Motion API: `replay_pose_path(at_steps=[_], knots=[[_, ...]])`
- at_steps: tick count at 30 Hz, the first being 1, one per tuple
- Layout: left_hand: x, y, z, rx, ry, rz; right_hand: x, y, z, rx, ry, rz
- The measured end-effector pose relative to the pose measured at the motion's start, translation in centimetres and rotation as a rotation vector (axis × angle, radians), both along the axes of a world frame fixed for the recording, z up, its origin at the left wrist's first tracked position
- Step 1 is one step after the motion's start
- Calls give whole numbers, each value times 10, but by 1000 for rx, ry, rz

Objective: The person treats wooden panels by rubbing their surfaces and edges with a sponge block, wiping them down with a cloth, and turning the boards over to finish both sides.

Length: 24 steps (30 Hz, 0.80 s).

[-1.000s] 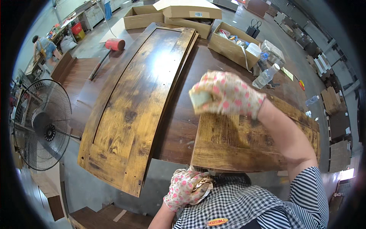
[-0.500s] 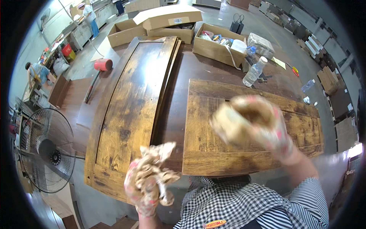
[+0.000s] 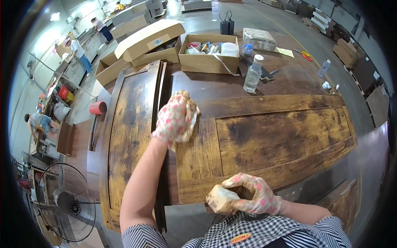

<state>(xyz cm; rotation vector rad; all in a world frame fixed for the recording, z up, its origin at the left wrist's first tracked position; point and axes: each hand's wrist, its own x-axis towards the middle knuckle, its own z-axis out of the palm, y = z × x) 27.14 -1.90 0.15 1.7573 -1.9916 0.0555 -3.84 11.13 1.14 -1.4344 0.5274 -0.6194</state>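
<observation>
A brown wood-grain panel [image 3: 281,136] with a recessed middle lies flat on the dark table in front of me. My left hand [image 3: 170,122], in a white glove with pink dots, presses a crumpled brown cloth or paper [image 3: 190,120] against the panel's far left corner; its fingers are mostly hidden. At the near edge, my right hand [image 3: 259,193], gloved alike and stained, grips a pale, brown-stained block like a sponge [image 3: 221,199] between thumb and fingers. To the left, a stack of similar panels [image 3: 132,111] lies beside my left forearm.
Beyond the panel stand a clear bottle [image 3: 253,76], an open carton of supplies [image 3: 209,64] and a wrapped block [image 3: 259,40]. Scissors [image 3: 306,56] lie at the far right. A red-headed mallet [image 3: 98,108] and a floor fan [image 3: 66,202] are on the left; people work farther off.
My left hand has moved up and away with the crumpled cloth or paper, onto the panel's far left corner. My right hand has come down to the near edge, still holding the block.
</observation>
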Motion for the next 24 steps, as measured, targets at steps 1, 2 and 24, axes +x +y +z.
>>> replay_pose_path(at_steps=[1, 2, 24], knots=[[2, -14, 1, 44, 74, 32, 1, 0, 0, -50, 17, -22], [4, -27, 2, 142, 83, 80, 3, -1, -1, -98, 4, -62], [-10, 36, 0, 263, 297, 272, 6, -4, -13, -419, -53, -155]])
